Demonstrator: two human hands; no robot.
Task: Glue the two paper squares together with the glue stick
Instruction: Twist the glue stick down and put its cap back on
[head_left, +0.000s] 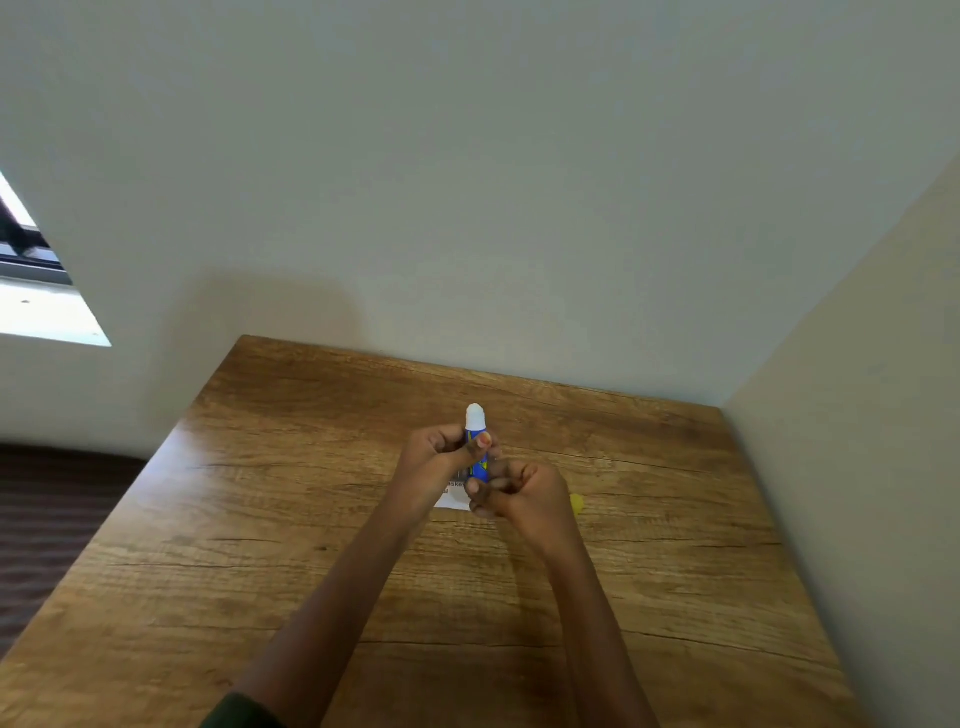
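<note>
A blue glue stick (477, 439) with its white glue tip showing stands upright above the table, held between both hands. My left hand (439, 453) grips its upper barrel with thumb across the label. My right hand (519, 491) is closed around its lower end. A white paper square (451, 498) with printed text lies on the wooden table (311, 519) under my hands, mostly hidden. A small yellow thing (576, 503), perhaps the cap, lies just right of my right hand.
The table sits in a corner, with a wall behind it and another wall (857, 415) along its right side. Its left edge drops to a dark floor (52, 509). A window (36, 296) is at far left.
</note>
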